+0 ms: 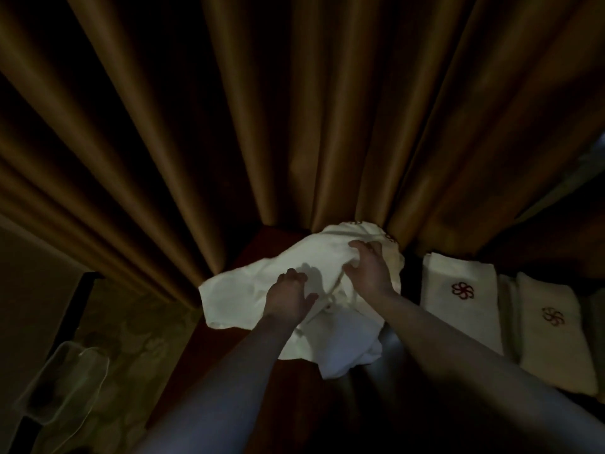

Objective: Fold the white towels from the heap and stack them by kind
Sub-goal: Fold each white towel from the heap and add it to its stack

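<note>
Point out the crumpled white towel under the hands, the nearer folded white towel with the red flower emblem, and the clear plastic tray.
Crumpled white towel [235,299]: head view, left flap.
Nearer folded white towel with red flower emblem [465,317]: head view, below emblem.
Clear plastic tray [62,385]: head view, its middle.

Towel heap [294,290] on the table [262,388], curtain [294,109] behind, folded towels [458,299] right.

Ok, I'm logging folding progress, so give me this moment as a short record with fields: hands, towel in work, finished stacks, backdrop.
left hand: left hand rests on the loose white towel, fingers curled at a fold
right hand: right hand grips the same towel's far edge
heap: unfolded, on the dark wooden table
done: two folded towels with red flower emblems to the right
backdrop: brown curtain
</note>
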`<state>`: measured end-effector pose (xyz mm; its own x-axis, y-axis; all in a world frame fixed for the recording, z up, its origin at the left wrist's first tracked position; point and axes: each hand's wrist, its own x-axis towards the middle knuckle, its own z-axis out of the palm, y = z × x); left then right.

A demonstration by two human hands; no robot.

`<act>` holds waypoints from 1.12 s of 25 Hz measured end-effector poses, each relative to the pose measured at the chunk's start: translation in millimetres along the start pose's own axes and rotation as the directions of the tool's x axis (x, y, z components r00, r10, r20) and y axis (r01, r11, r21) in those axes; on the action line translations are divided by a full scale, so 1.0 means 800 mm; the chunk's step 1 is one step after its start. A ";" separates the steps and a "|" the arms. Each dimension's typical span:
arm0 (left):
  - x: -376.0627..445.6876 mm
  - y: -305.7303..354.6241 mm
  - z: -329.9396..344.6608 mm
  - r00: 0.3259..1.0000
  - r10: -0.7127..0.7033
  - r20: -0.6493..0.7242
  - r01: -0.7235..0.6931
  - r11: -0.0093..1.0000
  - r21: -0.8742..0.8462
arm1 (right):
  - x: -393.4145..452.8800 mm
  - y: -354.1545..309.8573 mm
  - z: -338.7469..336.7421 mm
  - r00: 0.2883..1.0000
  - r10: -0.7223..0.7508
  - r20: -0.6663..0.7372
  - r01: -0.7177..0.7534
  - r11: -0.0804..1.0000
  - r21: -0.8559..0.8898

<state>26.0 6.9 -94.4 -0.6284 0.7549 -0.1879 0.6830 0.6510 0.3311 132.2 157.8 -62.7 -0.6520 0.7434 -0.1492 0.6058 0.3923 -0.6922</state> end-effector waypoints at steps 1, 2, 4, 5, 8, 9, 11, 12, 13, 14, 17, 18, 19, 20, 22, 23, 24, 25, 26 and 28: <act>0.009 -0.005 0.006 0.998 0.045 0.032 -0.046 0.999 0.028 | 0.006 0.000 0.004 1.000 0.019 0.010 -0.019 1.000 -0.008; 0.016 -0.007 0.011 0.995 0.088 0.048 -0.090 0.995 0.041 | 0.013 0.003 0.008 0.999 0.032 0.008 -0.032 0.999 -0.010; 0.029 -0.010 0.023 0.984 0.172 0.036 -0.174 0.983 0.056 | 0.024 0.010 0.014 0.999 0.037 -0.024 -0.038 0.999 -0.016; 0.035 -0.011 0.028 0.978 0.207 0.016 -0.208 0.976 0.060 | 0.029 0.012 0.016 0.998 0.035 -0.043 -0.036 0.999 -0.022; 0.044 -0.011 0.038 0.964 0.250 -0.085 -0.247 0.968 0.044 | 0.037 0.016 0.019 0.997 0.002 -0.071 0.000 1.000 0.029; 0.048 -0.012 0.040 0.953 0.270 -0.139 -0.266 0.963 0.044 | 0.037 0.012 0.017 0.997 0.024 -0.073 -0.020 0.998 0.060; 0.054 -0.017 0.038 0.920 0.313 -0.234 -0.317 0.948 0.023 | 0.038 0.005 0.014 0.995 0.049 -0.082 -0.039 0.993 0.114; 0.057 -0.020 0.033 0.899 0.334 -0.281 -0.353 0.936 -0.016 | 0.040 0.001 0.013 0.995 0.045 -0.091 -0.032 0.990 0.135; 0.059 -0.023 0.022 0.886 0.347 -0.308 -0.383 0.922 -0.064 | 0.040 -0.006 0.008 0.994 0.049 -0.101 -0.034 0.989 0.146; 0.061 -0.028 0.014 0.875 0.371 -0.312 -0.412 0.908 -0.075 | 0.041 -0.012 0.004 0.992 0.044 -0.116 -0.024 0.986 0.167; 0.056 -0.020 -0.014 0.883 0.434 -0.177 -0.445 0.895 -0.028 | 0.039 -0.044 -0.012 0.991 0.045 -0.124 -0.014 0.970 0.242; 0.052 -0.012 -0.024 0.911 0.388 -0.141 -0.402 0.911 -0.088 | 0.041 -0.056 -0.016 0.993 0.071 -0.094 -0.037 0.946 0.322; 0.045 -0.004 -0.033 0.926 0.348 -0.146 -0.370 0.912 -0.175 | 0.042 -0.069 -0.020 0.993 0.108 -0.048 -0.079 0.910 0.406; 0.041 0.000 -0.041 0.925 0.328 -0.193 -0.371 0.889 -0.267 | 0.043 -0.081 -0.025 0.989 0.146 0.000 -0.129 0.873 0.471; 0.037 0.000 -0.054 0.896 0.339 -0.287 -0.430 0.823 -0.370 | 0.043 -0.100 -0.035 0.978 0.201 0.060 -0.204 0.842 0.499; 0.035 -0.003 -0.061 0.900 0.334 -0.282 -0.430 0.793 -0.432 | 0.043 -0.104 -0.039 0.977 0.206 0.052 -0.206 0.863 0.461; 0.035 -0.006 -0.069 0.927 0.285 -0.242 -0.373 0.755 -0.539 | 0.043 -0.106 -0.042 0.978 0.207 0.034 -0.203 0.890 0.407; 0.035 -0.008 -0.077 0.965 0.198 -0.174 -0.263 0.697 -0.667 | 0.041 -0.105 -0.043 0.979 0.201 0.022 -0.194 0.907 0.373; 0.036 -0.008 -0.087 0.990 0.100 -0.100 -0.141 0.594 -0.792 | 0.039 -0.104 -0.041 0.980 0.198 0.028 -0.194 0.905 0.379; 0.041 -0.004 -0.105 0.998 -0.041 0.055 0.067 0.366 -0.928 | 0.033 -0.100 -0.031 0.979 0.189 0.079 -0.203 0.849 0.489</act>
<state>-28.3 22.9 -24.2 -0.6346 0.7305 -0.2522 -0.1378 0.2142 0.9670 77.8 159.7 6.1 -0.5598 0.7592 -0.3321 0.4232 -0.0826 -0.9022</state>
